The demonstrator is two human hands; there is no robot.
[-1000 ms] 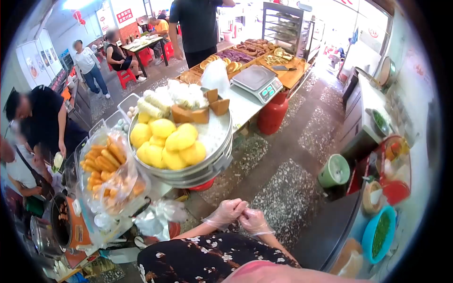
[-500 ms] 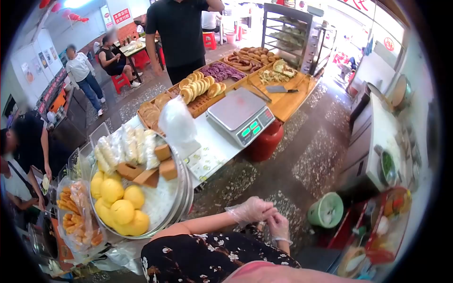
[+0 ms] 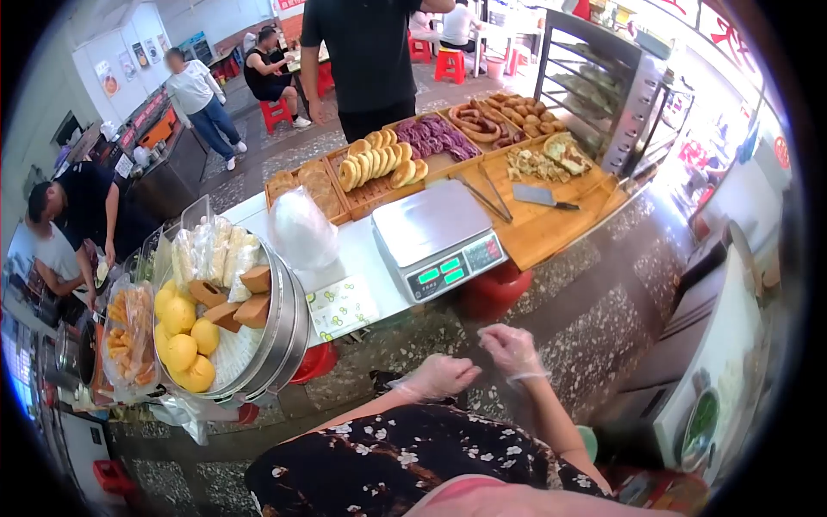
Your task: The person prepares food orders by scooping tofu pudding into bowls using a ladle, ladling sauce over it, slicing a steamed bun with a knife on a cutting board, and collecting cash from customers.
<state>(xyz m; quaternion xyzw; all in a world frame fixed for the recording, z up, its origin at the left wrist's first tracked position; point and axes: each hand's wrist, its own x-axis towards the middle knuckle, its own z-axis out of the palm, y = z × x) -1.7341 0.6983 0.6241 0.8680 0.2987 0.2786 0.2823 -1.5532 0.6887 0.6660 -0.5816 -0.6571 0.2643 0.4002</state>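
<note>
Both hands wear clear, loose plastic gloves and hang over the floor in front of my body, a small gap between them. My left hand (image 3: 437, 377) has its fingers curled in, with nothing showing in them. My right hand (image 3: 510, 351) is also curled, slightly higher and to the right, and no object shows in it. Above them stands a digital scale (image 3: 431, 226) with a bare metal plate and green-lit displays. On the wooden board (image 3: 551, 237) behind it lie tongs (image 3: 493, 196) and a cleaver (image 3: 536, 196), beside cut flatbread pieces (image 3: 534, 166).
Left is a round steamer (image 3: 291, 323) of yellow buns (image 3: 180, 352), brown cake wedges (image 3: 253, 310) and wrapped corn (image 3: 220, 250). White plastic bags (image 3: 303, 231) sit by trays of round cakes (image 3: 372, 161) and purple rolls (image 3: 431, 138). A person in black (image 3: 357, 60) stands across the counter.
My hands, together before, have moved apart. The view has swung, so the counter and scale sit lower and the steamer farther left. The green bin is now mostly hidden behind my right arm.
</note>
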